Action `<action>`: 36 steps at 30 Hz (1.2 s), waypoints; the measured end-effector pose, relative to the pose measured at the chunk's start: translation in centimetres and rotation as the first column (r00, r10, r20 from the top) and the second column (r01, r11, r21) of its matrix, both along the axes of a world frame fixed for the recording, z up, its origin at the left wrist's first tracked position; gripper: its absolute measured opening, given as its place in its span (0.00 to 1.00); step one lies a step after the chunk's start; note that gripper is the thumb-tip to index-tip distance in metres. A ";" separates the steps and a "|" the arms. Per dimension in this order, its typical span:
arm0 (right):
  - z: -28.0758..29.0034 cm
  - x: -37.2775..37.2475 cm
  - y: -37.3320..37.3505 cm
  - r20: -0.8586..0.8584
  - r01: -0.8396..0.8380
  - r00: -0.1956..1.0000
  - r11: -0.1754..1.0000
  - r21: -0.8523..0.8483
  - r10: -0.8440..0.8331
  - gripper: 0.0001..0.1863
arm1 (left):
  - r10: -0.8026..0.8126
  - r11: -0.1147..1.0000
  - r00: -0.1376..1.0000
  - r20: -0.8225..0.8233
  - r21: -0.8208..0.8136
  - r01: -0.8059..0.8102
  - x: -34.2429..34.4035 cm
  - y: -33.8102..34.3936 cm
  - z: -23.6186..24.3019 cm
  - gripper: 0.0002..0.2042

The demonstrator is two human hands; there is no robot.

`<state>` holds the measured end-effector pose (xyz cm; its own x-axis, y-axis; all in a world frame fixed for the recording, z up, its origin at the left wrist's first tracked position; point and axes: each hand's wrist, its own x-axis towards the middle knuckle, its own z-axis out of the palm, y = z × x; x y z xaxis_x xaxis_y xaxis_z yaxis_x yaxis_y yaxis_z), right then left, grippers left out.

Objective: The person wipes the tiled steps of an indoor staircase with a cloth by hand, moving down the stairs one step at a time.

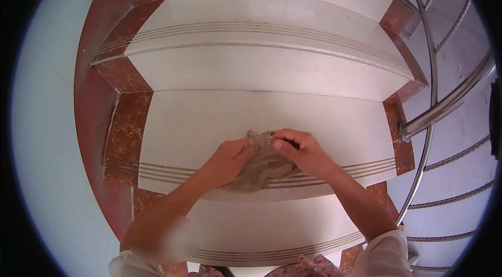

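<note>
A crumpled, dirty brownish-grey cloth (261, 170) hangs bunched between my two hands, over the front part of a pale stair tread. My left hand (234, 159) is closed on its left side, the fingers mostly hidden behind the cloth. On the other side my right hand (300, 150) pinches its upper right edge between thumb and curled fingers. Bits of lint or dirt show along the cloth's top edge. Its lower folds fall close to the grooved lines of the tread; whether they touch it I cannot tell.
Pale steps (266, 73) with red-brown marbled borders rise ahead, and a lower tread (277, 253) lies near my knees. A red skirting (97, 120) runs along the left wall. To the right stands a metal railing (449, 99) with a thick tube and twisted bars.
</note>
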<state>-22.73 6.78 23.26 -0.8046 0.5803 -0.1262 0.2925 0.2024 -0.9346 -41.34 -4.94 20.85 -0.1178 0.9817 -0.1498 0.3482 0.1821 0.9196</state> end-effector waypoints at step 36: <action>9.3 -16.9 14.4 0.248 0.006 0.873 0.517 0.856 -0.420 0.24 | 0.098 0.987 0.480 -0.872 0.147 0.066 -12.7 18.4 11.9 0.26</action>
<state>-39.67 21.23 32.55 -0.6372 0.7324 0.2399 0.7127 0.6784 -0.1782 -54.05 13.46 32.78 -0.1226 0.9766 0.1769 0.9836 0.0958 0.1528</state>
